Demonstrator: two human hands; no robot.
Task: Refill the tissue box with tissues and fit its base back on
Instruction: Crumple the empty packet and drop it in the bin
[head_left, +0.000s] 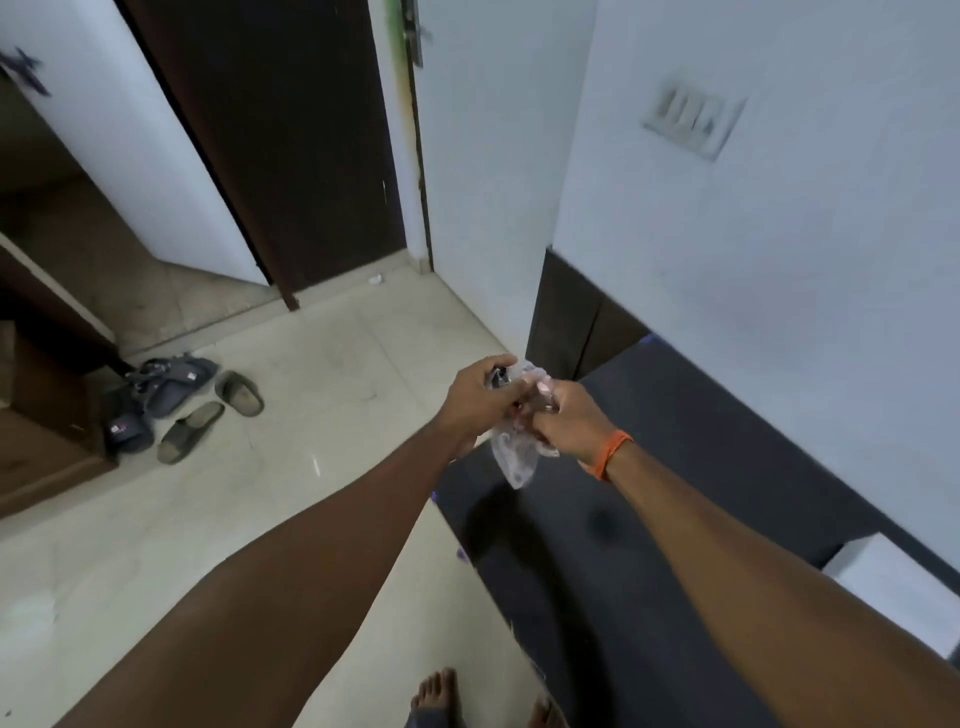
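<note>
Both hands, the left hand (480, 392) and right hand (563, 421), hold a crinkled clear plastic tissue packet (511, 457) in a closed grip between them, apparently tearing it open, so next the tissues must be drawn out

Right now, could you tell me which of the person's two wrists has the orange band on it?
The right wrist: the orange band sits just behind the right hand; the left is bare.

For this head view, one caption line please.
Left hand and right hand grip a crumpled clear printed plastic wrapper above a dark mattress.
</note>
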